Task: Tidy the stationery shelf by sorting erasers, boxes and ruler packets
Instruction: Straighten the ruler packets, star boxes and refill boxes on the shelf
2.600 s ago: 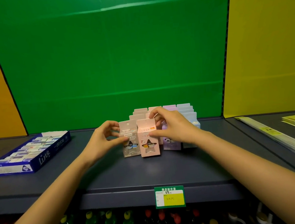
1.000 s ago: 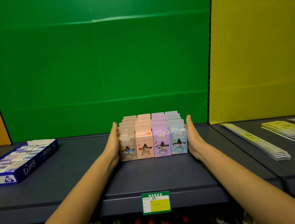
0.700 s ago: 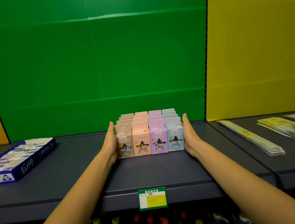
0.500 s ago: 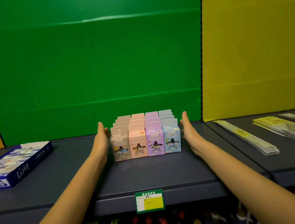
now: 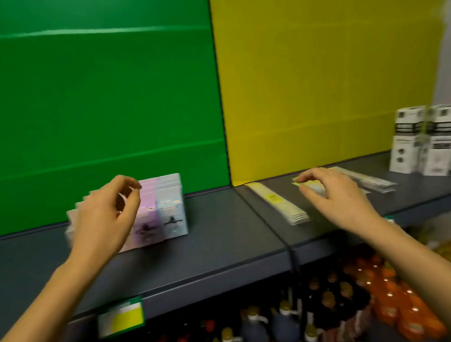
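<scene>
Ruler packets: flat stack on the right part of the shelf, under the right hand's fingertips; blurred.
Right hand: fingers bent down onto that stack; cannot tell if the grip is clamped on it or only touching.
Left hand: raised in front of the pastel boxes, fingers loosely curled, grip holds nothing.
Pastel boxes: upright in tight rows before the green panel, partly hidden by the left hand.
Second packet stack: just left of the right hand, apart from it.
Third packet stack: beyond the right hand.
Black-and-white boxes: upright, far right.
Bottles: below the shelf.
</scene>
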Motion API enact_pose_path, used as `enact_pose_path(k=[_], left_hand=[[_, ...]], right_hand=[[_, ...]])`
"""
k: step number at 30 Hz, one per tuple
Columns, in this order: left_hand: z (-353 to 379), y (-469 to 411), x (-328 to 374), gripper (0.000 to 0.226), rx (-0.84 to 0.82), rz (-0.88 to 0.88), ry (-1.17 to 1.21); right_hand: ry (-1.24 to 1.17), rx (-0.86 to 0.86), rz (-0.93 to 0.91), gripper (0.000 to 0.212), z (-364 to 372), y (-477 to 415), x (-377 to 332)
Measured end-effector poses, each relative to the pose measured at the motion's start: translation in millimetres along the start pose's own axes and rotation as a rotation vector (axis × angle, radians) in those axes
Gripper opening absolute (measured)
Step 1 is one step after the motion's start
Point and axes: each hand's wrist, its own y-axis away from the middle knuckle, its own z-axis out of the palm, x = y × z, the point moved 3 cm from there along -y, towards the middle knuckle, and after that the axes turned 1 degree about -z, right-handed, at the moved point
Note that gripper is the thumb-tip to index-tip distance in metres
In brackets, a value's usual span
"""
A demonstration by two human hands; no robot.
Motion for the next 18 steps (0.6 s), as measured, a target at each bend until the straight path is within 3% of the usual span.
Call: enact_pose_path(k=[4, 10, 14, 18], left_hand=[[46, 18, 69, 0.034, -0.149, 0.138, -0.087], [124, 51, 173, 0.016, -0.306, 0.159, -0.067], [179, 58, 235, 0.041, -0.379, 0.154, 0.03], [235, 46, 288, 0.046, -0.454, 0.132, 0.141]], right_hand=[[0.113, 0.008, 0.078, 0.019, -55, 35, 68], [0.124, 0.029, 0.177, 0.008, -130, 78, 182], [0.107, 0.031, 0.24, 0.013, -165, 89, 252], [0.074, 0.021, 0.287, 0.013, -187, 81, 305]])
